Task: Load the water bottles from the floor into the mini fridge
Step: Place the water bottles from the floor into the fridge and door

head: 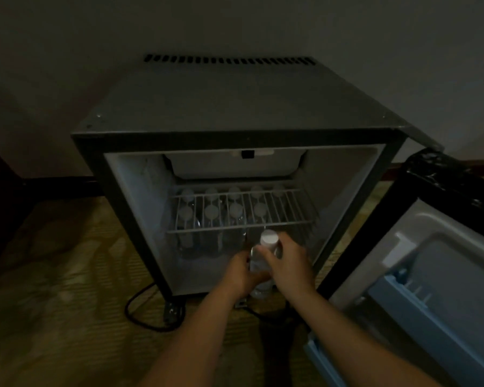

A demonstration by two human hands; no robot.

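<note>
Readable text: none anywhere in the dim view.
Held water bottle (pixel 264 261): plain white cap, no label legible.
Bottles under the wire shelf (pixel 243 210): caps only, no print readable.
Mini fridge (pixel 235 107): grey top and black frame carry no legible brand or numbers.
Open door (pixel 430 275), right: no sign readable.

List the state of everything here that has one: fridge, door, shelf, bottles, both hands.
mini fridge: open, upright
fridge door: swung wide open
wire shelf: in place, nothing on it
stored bottles: upright, capped, below the shelf
held bottle: upright, capped, at the fridge's front
left hand: gripping held bottle
right hand: gripping held bottle
</note>
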